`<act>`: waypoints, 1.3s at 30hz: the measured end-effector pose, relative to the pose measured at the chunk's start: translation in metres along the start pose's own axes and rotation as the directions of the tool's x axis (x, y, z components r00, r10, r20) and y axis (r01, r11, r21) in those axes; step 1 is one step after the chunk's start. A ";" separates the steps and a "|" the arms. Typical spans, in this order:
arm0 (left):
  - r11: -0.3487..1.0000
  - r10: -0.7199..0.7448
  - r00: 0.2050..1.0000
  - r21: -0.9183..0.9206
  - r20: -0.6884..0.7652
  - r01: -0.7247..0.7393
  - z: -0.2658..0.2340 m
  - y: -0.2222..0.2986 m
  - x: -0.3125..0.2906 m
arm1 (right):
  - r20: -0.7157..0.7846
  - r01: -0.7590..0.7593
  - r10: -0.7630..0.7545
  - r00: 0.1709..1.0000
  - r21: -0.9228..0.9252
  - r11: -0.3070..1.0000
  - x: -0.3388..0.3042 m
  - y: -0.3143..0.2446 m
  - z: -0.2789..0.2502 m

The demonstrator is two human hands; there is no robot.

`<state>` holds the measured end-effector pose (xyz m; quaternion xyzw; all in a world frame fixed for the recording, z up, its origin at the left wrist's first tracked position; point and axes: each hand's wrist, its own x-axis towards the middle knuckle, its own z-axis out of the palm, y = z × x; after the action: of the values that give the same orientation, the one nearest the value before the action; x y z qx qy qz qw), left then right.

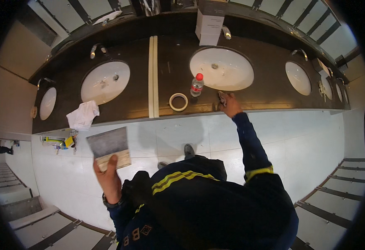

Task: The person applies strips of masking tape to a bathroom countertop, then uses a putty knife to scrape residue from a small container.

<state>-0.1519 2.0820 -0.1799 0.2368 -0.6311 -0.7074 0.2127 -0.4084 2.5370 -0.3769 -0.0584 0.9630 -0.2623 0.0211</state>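
Note:
My left hand point(109, 180), over the floor in front of the counter, grips a wide scraper; the thumb lies across its pale, wood-like grip. The scraper point(109, 141) has a broad grey blade, pointing away from me. On the dark countertop point(174, 79), near its front edge, my right hand point(231, 104) has its fingers closed round something small and dark that I cannot make out. Left of that hand stands a clear bottle point(196, 86) with a red cap and red label. Beside the bottle lies a roll of masking tape point(178, 102).
Ahead is an oval white basin point(222, 68), with another basin point(105, 81) to the left. A tall white box point(209, 27) stands behind. Crumpled white cloth point(83, 115) overhangs the front edge. Tools point(64, 141) lie on the floor at left. A pale strip point(153, 77) crosses the counter.

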 end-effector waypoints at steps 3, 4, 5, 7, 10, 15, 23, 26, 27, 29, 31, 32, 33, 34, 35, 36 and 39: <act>0.998 0.024 1.000 -0.053 -0.015 -0.025 0.011 0.012 -0.002 | -0.089 0.096 -0.099 0.991 -0.035 0.995 0.028 0.066 0.031; 0.997 0.038 0.999 -0.069 0.009 -0.038 0.011 0.014 0.000 | -0.078 0.071 -0.075 0.994 -0.046 0.996 0.029 0.075 0.037; 0.993 0.014 1.000 -0.113 0.015 -0.013 0.013 0.012 0.001 | -0.068 0.045 -0.050 0.996 -0.063 0.997 0.030 0.086 0.038; 0.983 -0.002 1.000 -0.183 -0.006 0.001 0.004 0.018 -0.001 | -0.070 0.055 -0.062 0.996 -0.098 0.994 0.037 0.077 0.049; 0.963 -0.065 0.969 -0.269 -0.239 -0.002 -0.005 0.016 0.003 | 0.344 -0.179 0.084 0.935 0.256 0.950 0.029 0.021 0.021; 0.992 0.105 0.968 -0.043 -0.230 -0.117 0.073 0.048 0.004 | 0.224 -0.085 -0.213 0.951 0.853 0.515 -0.032 -0.121 -0.076; 0.956 0.291 0.955 -0.055 0.055 -0.288 0.113 0.058 -0.006 | -0.224 0.600 -0.696 0.683 0.715 0.358 -0.060 -0.324 -0.094; 0.967 0.253 0.964 -0.048 0.085 -0.250 0.114 0.056 -0.016 | -0.278 0.689 -0.726 0.629 0.632 0.354 -0.047 -0.335 -0.106; 0.970 0.242 0.963 -0.035 0.115 -0.240 0.111 0.053 -0.024 | -0.274 0.671 -0.710 0.648 0.647 0.362 -0.041 -0.345 -0.108; 0.969 0.243 0.962 0.013 0.126 -0.247 0.115 0.053 -0.034 | -0.269 0.644 -0.680 0.682 0.662 0.384 -0.028 -0.366 -0.115; 0.973 0.223 0.965 0.030 0.137 -0.229 0.107 0.051 -0.033 | -0.298 0.670 -0.685 0.665 0.643 0.370 -0.033 -0.364 -0.109; 0.975 0.213 0.967 0.038 0.142 -0.220 0.103 0.050 -0.033 | -0.313 0.683 -0.687 0.656 0.634 0.363 -0.037 -0.359 -0.107; 0.962 0.225 0.959 0.118 0.170 -0.247 0.100 0.052 -0.036 | -0.272 0.641 -0.670 0.691 0.659 0.394 -0.044 -0.350 -0.105; 0.969 0.205 0.969 0.107 0.142 -0.220 0.097 0.053 -0.035 | -0.253 0.634 -0.689 0.680 0.675 0.377 -0.043 -0.348 -0.104; 0.976 0.183 0.976 0.097 0.114 -0.194 0.094 0.055 -0.032 | -0.236 0.626 -0.707 0.667 0.692 0.360 -0.042 -0.346 -0.103; 0.984 0.156 0.983 0.075 0.094 -0.164 0.093 0.054 -0.029 | -0.214 0.617 -0.722 0.658 0.702 0.355 -0.043 -0.343 -0.104; 0.988 0.149 0.989 0.047 0.022 -0.150 0.088 0.056 -0.023 | -0.133 0.522 -0.691 0.710 0.759 0.390 -0.038 -0.336 -0.109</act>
<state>-0.1867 2.1588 -0.1146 0.1876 -0.6660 -0.6760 0.2535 -0.3447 2.3092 -0.1123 -0.4195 0.6647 -0.6166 0.0442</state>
